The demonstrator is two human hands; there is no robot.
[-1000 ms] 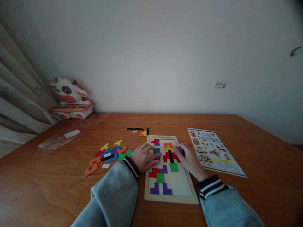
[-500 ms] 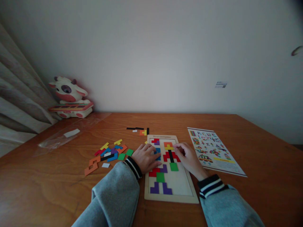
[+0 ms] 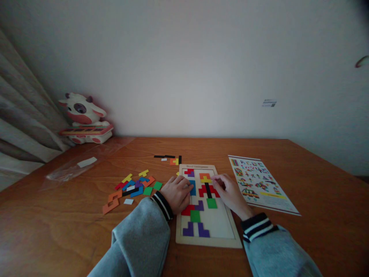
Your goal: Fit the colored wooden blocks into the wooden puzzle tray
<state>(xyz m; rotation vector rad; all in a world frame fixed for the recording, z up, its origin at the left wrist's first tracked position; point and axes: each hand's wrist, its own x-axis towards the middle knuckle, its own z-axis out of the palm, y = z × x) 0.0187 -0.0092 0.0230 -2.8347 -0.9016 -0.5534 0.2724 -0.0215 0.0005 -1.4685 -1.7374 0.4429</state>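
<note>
A pale wooden board (image 3: 209, 243) lies on the table with coloured pieces on it. My left hand (image 3: 177, 191) rests over its left edge, fingers bent and close together beside a blue piece (image 3: 193, 187); whether they hold anything is hidden. My right hand (image 3: 229, 192) is at the upper right of the board, thumb and forefinger pinched near a yellow piece (image 3: 205, 179) and a red piece (image 3: 213, 191). What lies between those fingertips is too small to tell. A green square (image 3: 211, 203) sits below the black bar (image 3: 208, 190).
Loose coloured pieces (image 3: 137, 191) lie left of the board, with several more behind it. A printed sheet (image 3: 262, 184) is on the right. A cow toy (image 3: 86, 119) and clear plastic wrap (image 3: 63, 173) are at the far left.
The fingers of my left hand have drawn in slightly to the left, showing more of the blue piece. My right hand looks unchanged.
</note>
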